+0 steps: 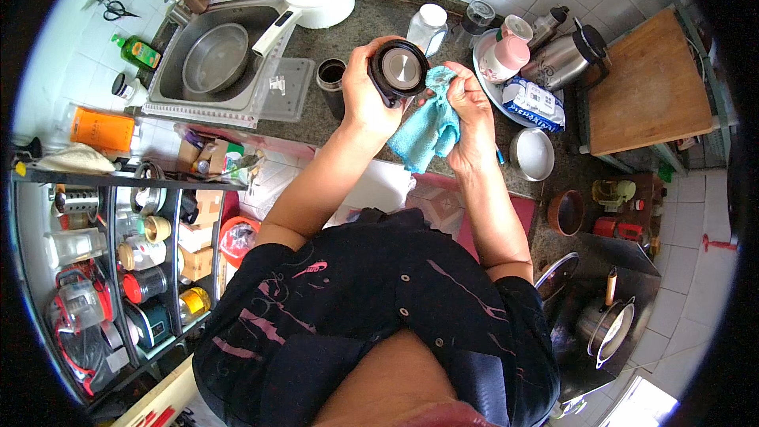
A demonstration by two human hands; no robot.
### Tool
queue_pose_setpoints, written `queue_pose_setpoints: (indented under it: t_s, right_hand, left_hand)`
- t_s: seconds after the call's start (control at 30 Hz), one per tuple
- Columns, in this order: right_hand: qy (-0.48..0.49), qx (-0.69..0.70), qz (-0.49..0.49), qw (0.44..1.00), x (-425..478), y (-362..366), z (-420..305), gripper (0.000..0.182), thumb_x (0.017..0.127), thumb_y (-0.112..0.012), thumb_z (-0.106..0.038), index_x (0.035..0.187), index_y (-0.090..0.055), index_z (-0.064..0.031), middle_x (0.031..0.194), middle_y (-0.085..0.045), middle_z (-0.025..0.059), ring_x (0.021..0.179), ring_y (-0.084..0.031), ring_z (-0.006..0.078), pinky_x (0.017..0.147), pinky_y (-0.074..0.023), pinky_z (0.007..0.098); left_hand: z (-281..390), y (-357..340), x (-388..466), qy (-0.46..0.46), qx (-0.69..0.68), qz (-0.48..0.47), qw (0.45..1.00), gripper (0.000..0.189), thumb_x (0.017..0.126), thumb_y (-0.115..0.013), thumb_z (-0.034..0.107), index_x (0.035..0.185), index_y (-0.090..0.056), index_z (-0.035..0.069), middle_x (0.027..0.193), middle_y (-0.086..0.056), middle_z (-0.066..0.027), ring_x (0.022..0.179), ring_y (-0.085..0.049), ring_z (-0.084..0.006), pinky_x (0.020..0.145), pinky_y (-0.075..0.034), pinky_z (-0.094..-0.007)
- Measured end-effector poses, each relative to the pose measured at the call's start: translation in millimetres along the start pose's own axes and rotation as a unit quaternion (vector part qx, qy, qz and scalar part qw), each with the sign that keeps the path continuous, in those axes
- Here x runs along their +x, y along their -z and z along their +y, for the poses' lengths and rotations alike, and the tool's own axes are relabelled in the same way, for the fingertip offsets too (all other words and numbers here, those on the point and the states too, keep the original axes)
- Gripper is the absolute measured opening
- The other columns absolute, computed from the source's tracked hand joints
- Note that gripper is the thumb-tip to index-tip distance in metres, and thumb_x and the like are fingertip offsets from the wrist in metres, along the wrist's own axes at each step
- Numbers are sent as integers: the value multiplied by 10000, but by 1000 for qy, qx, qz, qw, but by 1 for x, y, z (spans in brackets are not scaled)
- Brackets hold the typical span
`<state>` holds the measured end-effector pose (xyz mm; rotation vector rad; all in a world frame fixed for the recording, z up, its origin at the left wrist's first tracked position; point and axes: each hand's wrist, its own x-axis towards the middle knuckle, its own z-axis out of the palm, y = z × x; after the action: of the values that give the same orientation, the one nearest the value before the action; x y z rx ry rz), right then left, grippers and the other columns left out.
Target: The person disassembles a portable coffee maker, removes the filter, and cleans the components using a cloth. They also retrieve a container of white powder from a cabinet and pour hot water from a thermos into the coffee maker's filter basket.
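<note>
My left hand [366, 98] grips a round black lid or cup [379, 74] with a shiny steel disc at the centre of its face. In my right hand [474, 112] is a bunched turquoise cloth [422, 136], its top close beside the black rim; whether they touch I cannot tell. The cloth's lower end hangs loose over the counter's front edge. Just left of my left hand an open dark flask [333, 95] stands upright, partly hidden by that hand. Behind both hands is a clear jar with a white lid [428, 24].
A steel sink [172, 92] holding a metal basin [216, 58] lies left, near a white lidded pan [320, 3]. Right are a tray [483, 59] with pink cups [511, 53] and a wipes pack [533, 104], a steel kettle [557, 59], a metal bowl [532, 155] and a wooden board [649, 86].
</note>
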<state>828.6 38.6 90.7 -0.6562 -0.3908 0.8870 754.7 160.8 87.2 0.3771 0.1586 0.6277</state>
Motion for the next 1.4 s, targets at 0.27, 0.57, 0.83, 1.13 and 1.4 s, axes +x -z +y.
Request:
queue_pose_setpoints:
  t_s: [0.27,0.57,0.83,1.13,1.4]
  right_hand:
    - [4,-37,99,994,-1,3,-6,245,958,-521,-178,1156,-540,-35,940,-597,50,769,-585,128,682,-526,269]
    - [26,-19,58,998,-3,16,-17,277,852,-559,-58,1127,-526,-43,933,-629,94,845,-626,189,775,-523,312]
    - [74,-47,96,991,4,13,-21,201,899,-559,-41,1098,-580,-22,962,-652,71,818,-630,138,732,-531,271]
    - [171,-196,15,966,6,45,-11,583,853,-673,-172,1321,-351,-40,1295,-453,113,1149,-475,207,995,-383,370]
    - [163,-358,68,917,-10,64,-3,407,811,-657,9,1184,-499,-28,1119,-584,102,1040,-557,172,903,-464,316]
  left_hand:
    - [9,7,-2,118,-86,-90,985,505,900,-331,386,1107,-575,-4,1019,-614,-184,871,-583,-327,603,-481,-426]
    - [16,-1,-9,37,171,-137,975,487,902,-356,319,1091,-596,-61,1145,-596,-271,857,-649,-329,731,-545,-403]
    - [-5,11,-19,103,294,-170,935,493,880,-402,273,1156,-584,-94,1251,-547,-206,842,-663,-254,819,-511,-336]
    - [8,7,-6,183,-23,-111,977,523,895,-394,299,1116,-568,-142,1146,-613,-236,914,-651,-315,852,-531,-418]
    - [11,-1,-8,199,3,-79,977,662,880,-401,379,1286,-413,-143,863,-649,-236,791,-656,-296,620,-535,-361]
